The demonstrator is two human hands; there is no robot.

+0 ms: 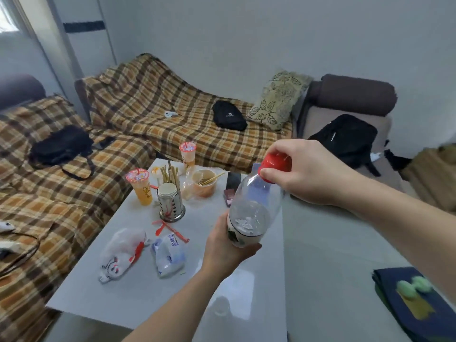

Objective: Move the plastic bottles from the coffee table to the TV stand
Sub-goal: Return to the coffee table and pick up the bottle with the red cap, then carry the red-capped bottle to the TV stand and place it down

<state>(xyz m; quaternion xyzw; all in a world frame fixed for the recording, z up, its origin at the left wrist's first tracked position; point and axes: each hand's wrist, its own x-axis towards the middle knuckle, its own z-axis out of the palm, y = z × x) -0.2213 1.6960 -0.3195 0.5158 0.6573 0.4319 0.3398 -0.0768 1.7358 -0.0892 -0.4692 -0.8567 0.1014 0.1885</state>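
Note:
A clear plastic bottle [254,206] with a red cap [275,166] is held tilted in the air above the right side of the white coffee table [123,287]. My left hand [222,245] grips its lower body from below. My right hand [306,169] pinches the red cap from the right. Another clear bottle [220,306], faint and blurred, seems to stand near the table's front edge. The TV stand is out of view.
On the table stand two sealed orange drink cups [141,186], a metal chopstick holder [171,203], a takeaway bowl [203,185], plastic bags [118,255] and wrappers. A plaid-covered sofa [153,99] with black bags wraps the left and back. A dark mat [417,309] lies on the floor at right.

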